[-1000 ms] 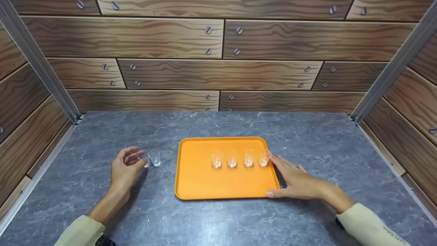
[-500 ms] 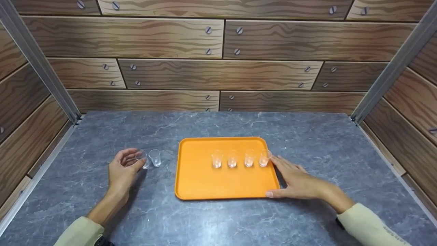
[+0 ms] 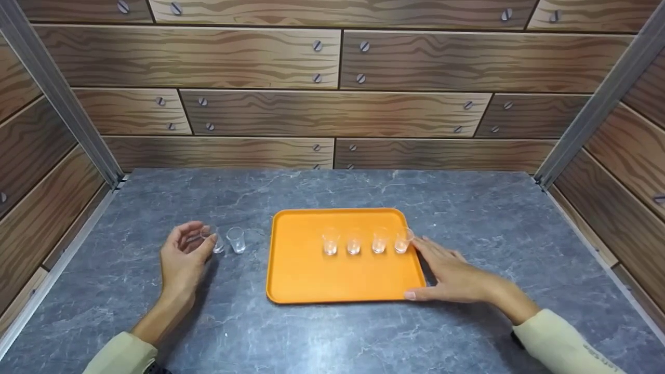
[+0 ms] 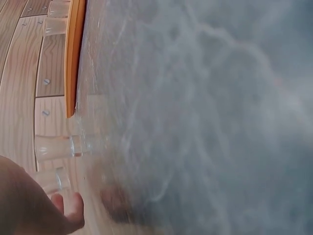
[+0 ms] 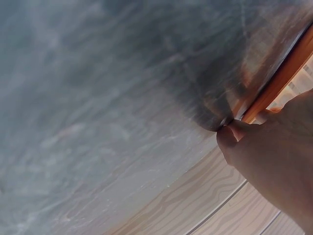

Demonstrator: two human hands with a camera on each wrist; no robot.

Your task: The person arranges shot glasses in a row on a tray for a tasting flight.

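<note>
Grey stone-look table carries an orange tray with four small glasses already lined up. At its 9 o'clock two glasses remain; one is pinched by the left hand, one stands free. The right hand rests flat, fingers straight, against the tray's 3 o'clock edge.
</note>
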